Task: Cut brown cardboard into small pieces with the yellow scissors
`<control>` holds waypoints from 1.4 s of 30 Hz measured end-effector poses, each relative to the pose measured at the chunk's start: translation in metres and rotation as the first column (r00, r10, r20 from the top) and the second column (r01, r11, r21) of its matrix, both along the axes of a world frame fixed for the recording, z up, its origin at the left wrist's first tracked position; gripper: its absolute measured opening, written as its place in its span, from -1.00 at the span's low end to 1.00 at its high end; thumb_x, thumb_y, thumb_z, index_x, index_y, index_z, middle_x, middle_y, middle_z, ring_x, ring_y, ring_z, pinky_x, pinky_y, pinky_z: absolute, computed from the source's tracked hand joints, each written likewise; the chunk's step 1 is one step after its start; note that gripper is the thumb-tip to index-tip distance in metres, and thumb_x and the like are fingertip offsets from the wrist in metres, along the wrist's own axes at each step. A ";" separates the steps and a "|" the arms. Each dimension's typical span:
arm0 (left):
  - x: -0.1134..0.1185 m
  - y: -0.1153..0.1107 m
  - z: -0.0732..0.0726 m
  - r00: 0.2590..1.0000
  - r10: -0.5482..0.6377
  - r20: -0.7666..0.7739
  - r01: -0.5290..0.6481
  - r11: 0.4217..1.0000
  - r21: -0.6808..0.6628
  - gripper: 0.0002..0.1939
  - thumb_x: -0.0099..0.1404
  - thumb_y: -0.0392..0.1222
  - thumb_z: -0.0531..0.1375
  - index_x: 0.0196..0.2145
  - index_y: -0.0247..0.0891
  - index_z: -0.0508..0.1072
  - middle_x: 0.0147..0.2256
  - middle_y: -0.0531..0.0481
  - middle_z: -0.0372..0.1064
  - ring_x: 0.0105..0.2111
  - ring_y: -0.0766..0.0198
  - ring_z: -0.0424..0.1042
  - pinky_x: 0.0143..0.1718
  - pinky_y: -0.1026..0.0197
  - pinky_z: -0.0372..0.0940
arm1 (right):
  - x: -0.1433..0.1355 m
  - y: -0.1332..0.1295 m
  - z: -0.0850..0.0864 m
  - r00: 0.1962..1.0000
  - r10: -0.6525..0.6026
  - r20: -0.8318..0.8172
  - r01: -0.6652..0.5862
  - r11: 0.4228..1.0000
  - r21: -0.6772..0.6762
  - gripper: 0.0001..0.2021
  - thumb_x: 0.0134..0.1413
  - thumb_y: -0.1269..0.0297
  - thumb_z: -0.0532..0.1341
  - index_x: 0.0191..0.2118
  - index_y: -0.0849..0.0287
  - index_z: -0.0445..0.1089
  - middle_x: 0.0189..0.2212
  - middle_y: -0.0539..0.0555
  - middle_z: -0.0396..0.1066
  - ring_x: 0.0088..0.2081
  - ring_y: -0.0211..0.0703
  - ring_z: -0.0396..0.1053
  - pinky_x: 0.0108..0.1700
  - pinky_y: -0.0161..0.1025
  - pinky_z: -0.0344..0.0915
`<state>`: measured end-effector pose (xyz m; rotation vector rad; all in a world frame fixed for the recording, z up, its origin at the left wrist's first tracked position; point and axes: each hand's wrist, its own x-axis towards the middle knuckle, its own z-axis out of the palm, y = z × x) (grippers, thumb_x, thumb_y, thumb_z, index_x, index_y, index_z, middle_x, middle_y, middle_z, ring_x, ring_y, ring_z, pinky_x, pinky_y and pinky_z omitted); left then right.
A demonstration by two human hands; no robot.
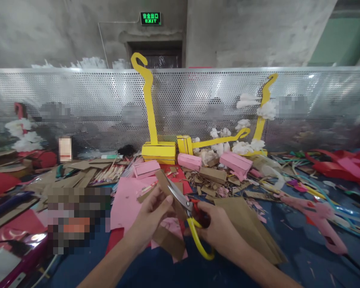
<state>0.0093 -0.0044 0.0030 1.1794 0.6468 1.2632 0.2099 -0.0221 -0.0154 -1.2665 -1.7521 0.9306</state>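
Note:
Between the thumb and fingers of my left hand point(151, 214) is a narrow strip of brown cardboard point(163, 179), tilted up to the left. My right hand point(217, 222) grips a pair of scissors point(201, 246) with yellow and red handles. Their metal blades lie along the strip, pointing up and left; I cannot tell whether they are cutting into it. Below my hands lies another brown cardboard piece point(171, 242), on top of pink paper. A pink sheet point(124, 200) spreads out to the left of my left hand, and brown cardboard sheets point(243, 224) lie right of the scissors.
A pink glue gun point(321, 216) with a cord lies at the right. Cardboard scraps point(195, 182) and pink boxes point(235, 163) are heaped ahead. Behind them, a yellow hook-topped stand point(150, 112) rises before a perforated metal screen point(180, 92). Pliers point(61, 170) lie at the left.

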 end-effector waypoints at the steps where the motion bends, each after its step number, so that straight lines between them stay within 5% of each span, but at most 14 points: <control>1: 0.000 0.000 0.001 0.999 0.040 0.020 -0.040 0.999 -0.012 -0.66 0.30 -0.09 0.28 0.01 -0.16 0.43 -0.10 -0.08 0.48 -0.24 0.23 0.51 -0.26 0.21 0.48 | 0.000 0.000 0.000 1.000 0.000 -0.004 0.000 1.000 0.001 -0.62 -0.19 0.21 0.45 -0.51 0.13 0.18 -0.55 -0.16 0.07 -0.49 -0.31 0.00 -0.50 -0.36 0.00; 6: -0.001 0.005 0.003 0.986 0.154 0.065 -0.154 0.988 -0.008 -0.69 0.22 -0.06 0.35 -0.14 -0.21 0.45 -0.22 -0.01 0.51 -0.33 0.28 0.53 -0.29 0.21 0.52 | 0.001 0.000 0.002 1.000 0.002 0.027 -0.004 0.999 0.042 -0.65 -0.15 0.22 0.43 -0.51 0.14 0.20 -0.56 -0.16 0.07 -0.49 -0.31 -0.02 -0.50 -0.35 -0.03; 13: -0.010 0.003 0.006 0.999 0.034 -0.008 -0.033 0.996 0.077 -0.75 0.34 -0.13 0.26 -0.05 -0.21 0.44 -0.17 -0.07 0.52 -0.23 0.18 0.56 -0.15 0.06 0.52 | 0.003 -0.005 0.011 0.987 -0.053 0.150 0.017 0.973 0.232 -0.74 -0.05 0.32 0.38 -0.33 0.10 0.25 -0.35 -0.04 0.28 -0.36 -0.18 0.20 -0.34 -0.31 0.16; 18: -0.009 0.002 0.004 0.997 -0.035 -0.063 0.044 0.987 0.152 -0.70 0.35 -0.17 0.24 0.02 -0.21 0.42 -0.09 -0.15 0.51 -0.17 0.09 0.56 -0.12 0.00 0.51 | 0.002 -0.008 0.017 0.987 -0.008 0.160 -0.029 0.974 0.227 -0.48 -0.23 0.29 0.48 -0.12 0.10 0.27 -0.09 0.09 0.30 -0.12 -0.03 0.28 -0.09 -0.21 0.28; 24: -0.010 0.003 0.002 0.994 -0.073 -0.080 0.085 0.983 0.160 -0.70 0.36 -0.16 0.23 0.03 -0.21 0.41 -0.05 -0.18 0.49 -0.14 0.04 0.55 -0.15 -0.02 0.51 | 0.005 -0.006 0.021 0.982 -0.027 0.185 -0.034 0.947 0.320 -0.76 -0.08 0.41 0.38 -0.33 0.11 0.31 -0.30 0.00 0.35 -0.30 -0.14 0.28 -0.28 -0.29 0.23; 34: -0.012 0.002 0.006 0.993 -0.053 -0.105 0.067 0.989 0.132 -0.73 0.36 -0.13 0.23 -0.02 -0.25 0.43 -0.08 -0.18 0.49 -0.16 0.09 0.52 -0.17 0.05 0.51 | 0.008 -0.004 0.020 0.964 -0.084 0.251 -0.017 0.927 0.375 -0.67 -0.08 0.12 0.43 -0.48 0.13 0.27 -0.46 -0.06 0.28 -0.45 -0.23 0.16 -0.45 -0.32 0.07; 42: -0.010 0.000 0.011 0.993 -0.042 -0.111 0.056 0.991 0.120 -0.76 0.35 -0.11 0.23 -0.06 -0.23 0.45 -0.09 -0.16 0.51 -0.21 0.11 0.55 -0.16 0.01 0.51 | 0.009 -0.002 0.016 0.961 -0.119 0.249 0.018 0.927 0.375 -0.79 -0.08 0.27 0.40 -0.46 0.14 0.34 -0.46 -0.03 0.35 -0.43 -0.20 0.22 -0.41 -0.31 0.13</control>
